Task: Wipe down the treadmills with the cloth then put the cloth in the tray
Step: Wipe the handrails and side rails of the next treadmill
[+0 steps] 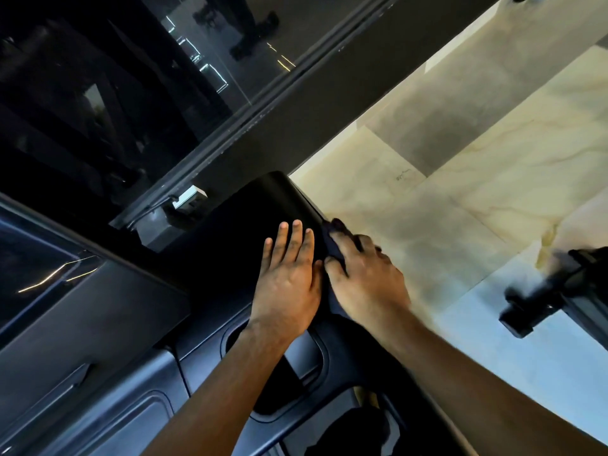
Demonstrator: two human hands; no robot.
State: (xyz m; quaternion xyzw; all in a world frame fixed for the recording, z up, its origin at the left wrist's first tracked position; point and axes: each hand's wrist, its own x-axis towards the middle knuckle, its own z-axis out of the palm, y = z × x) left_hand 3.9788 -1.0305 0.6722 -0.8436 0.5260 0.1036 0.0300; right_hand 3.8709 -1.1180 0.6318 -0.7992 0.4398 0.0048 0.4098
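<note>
Left hand [289, 278] flat on smooth black rounded treadmill cover [250, 218] — at its three o'clock, right hand [365, 278] grips crumpled dark cloth [334, 241].

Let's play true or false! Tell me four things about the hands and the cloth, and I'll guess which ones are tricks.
1. The right hand holds a dark cloth. True.
2. The left hand is curled into a fist. False: its fingers lie straight, flat on the black panel.
3. The floor is pale and marbled. True.
4. The cloth lies in a tray. False: the right hand grips it at the panel's edge.
</note>
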